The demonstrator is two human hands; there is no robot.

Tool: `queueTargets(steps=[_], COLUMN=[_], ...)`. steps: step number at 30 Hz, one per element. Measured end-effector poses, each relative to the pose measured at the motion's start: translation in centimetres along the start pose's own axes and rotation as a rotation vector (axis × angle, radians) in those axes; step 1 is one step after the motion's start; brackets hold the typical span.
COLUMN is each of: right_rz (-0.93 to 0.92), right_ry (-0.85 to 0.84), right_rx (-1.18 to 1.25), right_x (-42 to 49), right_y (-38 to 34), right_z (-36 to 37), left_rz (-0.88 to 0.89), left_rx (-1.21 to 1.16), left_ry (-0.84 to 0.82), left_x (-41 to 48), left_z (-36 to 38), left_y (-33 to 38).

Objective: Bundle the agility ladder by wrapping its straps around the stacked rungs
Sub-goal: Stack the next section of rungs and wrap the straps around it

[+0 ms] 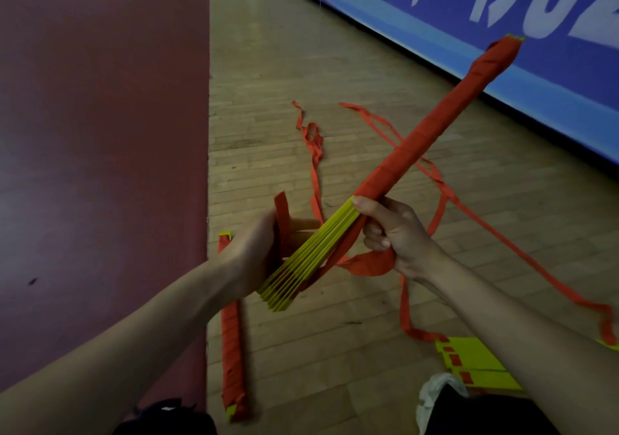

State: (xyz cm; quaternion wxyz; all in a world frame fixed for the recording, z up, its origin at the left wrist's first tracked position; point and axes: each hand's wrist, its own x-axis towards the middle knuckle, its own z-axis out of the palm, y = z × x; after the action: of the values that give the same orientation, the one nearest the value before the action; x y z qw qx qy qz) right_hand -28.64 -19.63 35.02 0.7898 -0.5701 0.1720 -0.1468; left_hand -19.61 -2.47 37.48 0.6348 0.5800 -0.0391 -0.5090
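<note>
Flat yellow rungs (301, 260), red-wrapped strap (435, 123)

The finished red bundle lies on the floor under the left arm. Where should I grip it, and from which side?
Grip the wrapped bundle near its middle, coming from above with fingers across its narrow width. It lies flat, long and thin, along the edge of the dark red floor, so a middle grip probably keeps it balanced.
</note>
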Motion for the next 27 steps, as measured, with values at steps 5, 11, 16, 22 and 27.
queueTargets(steps=[5, 11, 16, 22, 27], right_rz=[-0.017, -0.005, -0.007, -0.023, -0.034], right_ry=[-0.013, -0.015, -0.005, 0.045, 0.102], right_rx=[-0.02, -0.009, -0.011, -0.044, 0.011], right_x=[0.0, 0.1, 0.1, 0.4, 0.7], right_y=[-0.1, 0.4, 0.5, 0.5, 0.2], right_z=[-0.1, 0.3, 0.2, -0.5, -0.8], left_rz=[0.063, 0.215, 0.247, 0.162, 0.338], left_rx=[0.168, 0.41, 0.461, 0.23, 0.401], left_ry=[-0.051, 0.293, 0.247, 0.11, 0.047], left_x=[-0.9, 0.5, -0.3, -1.0, -1.7], left_z=[0.4, 0.6, 0.9, 0.2, 0.3], left_y=[-0.4, -1.5, -1.3, -1.0, -1.3])
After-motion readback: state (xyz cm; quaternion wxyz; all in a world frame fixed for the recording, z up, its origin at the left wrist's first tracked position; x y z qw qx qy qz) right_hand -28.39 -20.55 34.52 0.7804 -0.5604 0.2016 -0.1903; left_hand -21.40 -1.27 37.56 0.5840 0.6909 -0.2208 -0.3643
